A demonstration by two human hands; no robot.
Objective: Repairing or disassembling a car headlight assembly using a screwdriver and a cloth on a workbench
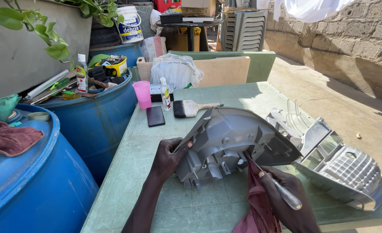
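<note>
Fingers of my left hand (167, 157) clamp the left edge of the grey headlight housing (232, 144) at the centre of the frame on the green table (199, 207), while my right hand (286, 194) grips a screwdriver (272, 183) and maroon rag (260, 207), tip against the housing's lower right.

One head-worn camera looks steeply down, close over the green table (225, 92), facing forward.

A dark phone (155, 115), screen blank, is laid on the green worktop (126, 172). A white-and-blue labelled bucket (129, 23) is seen behind; cardboard boxes (198, 7) beyond.
</note>
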